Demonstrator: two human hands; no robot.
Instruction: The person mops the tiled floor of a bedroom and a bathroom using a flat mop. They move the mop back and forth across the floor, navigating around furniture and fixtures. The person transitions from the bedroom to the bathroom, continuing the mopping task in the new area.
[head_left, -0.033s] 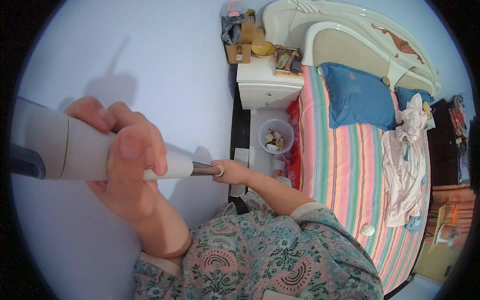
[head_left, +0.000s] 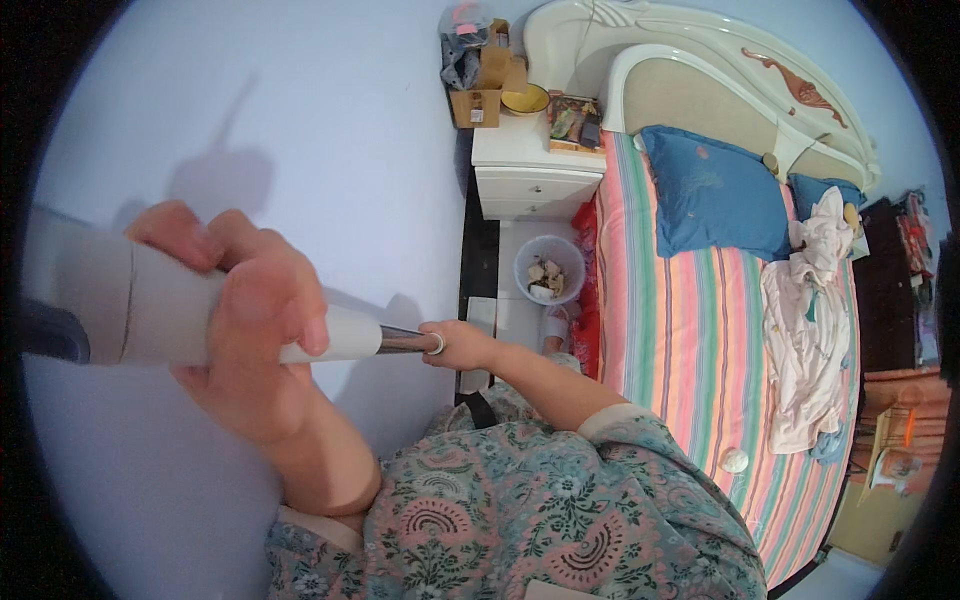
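While I am watching from far away, my two hands are holding one long white pole (head_left: pixel 350 330). My left hand (head_left: pixel 255 330) is wrapping around the fat white part, with its fingers bent and its thumb lying across the front, so it is mostly closed. It is looking big and a bit blurry. My right hand (head_left: pixel 462 345) is making a fist around the thin end, where a shiny metal tube (head_left: pixel 400 341) is coming out of the white part. A little white ring (head_left: pixel 438 343) is showing at the edge of that fist. The pole is stretching sideways in front of the pale wall (head_left: pixel 340 120), and its fat end is pointing to the left edge of my view.

Past my right hand, a round bin (head_left: pixel 524 264) with crumpled bits in it is standing on the floor (head_left: pixel 515 235), just beside the bed (head_left: pixel 675 340). The bed is wearing a stripy cover, and a big blue pillow (head_left: pixel 715 195) is lying on it. A yellow bowl (head_left: pixel 527 99) is sitting on the white nightstand (head_left: pixel 510 150), next to a brown box (head_left: pixel 478 109).
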